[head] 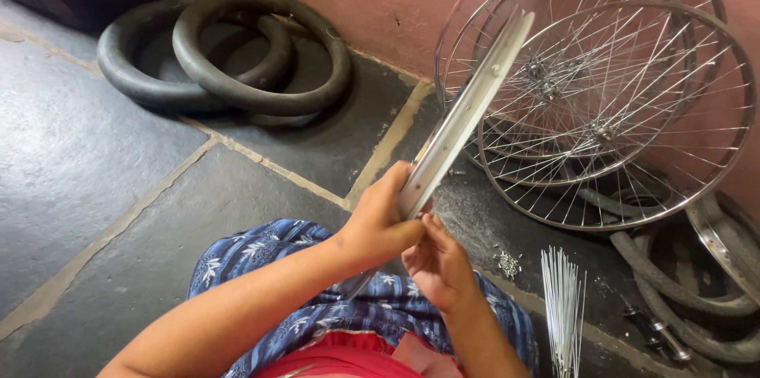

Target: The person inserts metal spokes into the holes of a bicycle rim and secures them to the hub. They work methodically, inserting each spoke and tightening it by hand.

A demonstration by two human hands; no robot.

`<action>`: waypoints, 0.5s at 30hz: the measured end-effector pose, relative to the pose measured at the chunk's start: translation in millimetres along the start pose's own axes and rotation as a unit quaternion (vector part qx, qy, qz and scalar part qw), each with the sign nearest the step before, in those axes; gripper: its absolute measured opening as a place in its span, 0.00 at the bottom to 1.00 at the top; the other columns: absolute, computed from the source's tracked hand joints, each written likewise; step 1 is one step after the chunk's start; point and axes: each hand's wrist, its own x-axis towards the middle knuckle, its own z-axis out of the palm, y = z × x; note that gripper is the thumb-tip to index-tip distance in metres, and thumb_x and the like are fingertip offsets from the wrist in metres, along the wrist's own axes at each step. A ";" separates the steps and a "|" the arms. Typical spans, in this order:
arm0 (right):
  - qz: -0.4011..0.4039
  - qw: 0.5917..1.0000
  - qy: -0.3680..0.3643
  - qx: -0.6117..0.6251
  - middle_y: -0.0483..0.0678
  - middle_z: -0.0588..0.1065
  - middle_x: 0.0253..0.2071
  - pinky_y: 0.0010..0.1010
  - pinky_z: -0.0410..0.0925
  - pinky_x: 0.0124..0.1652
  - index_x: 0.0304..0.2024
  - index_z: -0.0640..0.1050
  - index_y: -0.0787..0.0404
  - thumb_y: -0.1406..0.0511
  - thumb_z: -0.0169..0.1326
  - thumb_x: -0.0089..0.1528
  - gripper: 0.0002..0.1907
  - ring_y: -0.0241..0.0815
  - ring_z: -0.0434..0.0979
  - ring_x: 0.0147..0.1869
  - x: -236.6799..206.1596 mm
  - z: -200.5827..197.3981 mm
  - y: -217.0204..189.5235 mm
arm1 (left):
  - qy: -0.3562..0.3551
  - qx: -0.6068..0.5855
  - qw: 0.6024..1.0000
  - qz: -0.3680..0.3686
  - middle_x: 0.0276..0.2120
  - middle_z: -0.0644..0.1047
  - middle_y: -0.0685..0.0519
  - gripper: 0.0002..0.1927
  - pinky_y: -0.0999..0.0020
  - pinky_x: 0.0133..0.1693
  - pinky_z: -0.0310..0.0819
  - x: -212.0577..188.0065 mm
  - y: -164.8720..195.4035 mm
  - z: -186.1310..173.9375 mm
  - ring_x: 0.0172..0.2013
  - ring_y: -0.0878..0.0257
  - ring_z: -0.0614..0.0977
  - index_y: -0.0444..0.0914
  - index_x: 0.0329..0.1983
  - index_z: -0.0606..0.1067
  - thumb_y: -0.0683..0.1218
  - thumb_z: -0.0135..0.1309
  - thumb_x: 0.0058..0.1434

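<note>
A bare silver wheel rim (pixel 467 113) stands on edge in front of me, seen almost edge-on, rising from my lap toward the wall. My left hand (pixel 378 224) grips its lower part, fingers wrapped over the edge. My right hand (pixel 440 263) is just below and to the right, with its fingertips pressed against the rim near the same spot. Whether the right hand pinches something small I cannot tell. Under both hands lies my blue patterned clothing (pixel 261 255).
Several spoked wheels (pixel 617 109) lean on the pink wall at right. Black inner tubes (pixel 237 53) lie on the stone floor at the back left. A bundle of loose spokes (pixel 564 299), a heap of small nipples (pixel 507 264), tyres (pixel 697 299) and a hub axle (pixel 657 332) sit at right.
</note>
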 end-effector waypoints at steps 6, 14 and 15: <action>-0.014 0.996 -0.020 0.091 0.45 0.79 0.47 0.26 0.75 0.42 0.54 0.74 0.61 0.64 0.47 0.70 0.12 0.35 0.81 0.46 1.7 -6.8 -4.7 | 0.024 -0.010 0.999 -0.043 0.34 0.76 0.50 0.21 0.66 0.39 0.76 3.8 38.1 0.4 0.36 0.65 0.77 0.36 0.49 0.70 0.42 0.59 0.52; -0.003 0.988 -0.087 0.125 0.49 0.76 0.47 0.29 0.72 0.54 0.53 0.74 0.65 0.63 0.47 0.74 0.11 0.38 0.78 0.51 24.0 -4.6 -6.6 | 0.080 0.092 0.992 0.021 0.27 0.76 0.48 0.19 0.64 0.32 0.73 -28.7 23.2 -1.5 0.27 0.55 0.80 0.36 0.39 0.72 0.49 0.68 0.53; -0.003 0.994 -0.036 0.106 0.48 0.76 0.45 0.29 0.72 0.54 0.51 0.74 0.64 0.63 0.47 0.71 0.12 0.37 0.78 0.50 25.6 -1.3 -6.0 | 0.081 0.094 0.992 0.022 0.27 0.76 0.47 0.20 0.64 0.31 0.73 -30.4 20.5 -1.9 0.27 0.55 0.80 0.36 0.39 0.72 0.49 0.68 0.53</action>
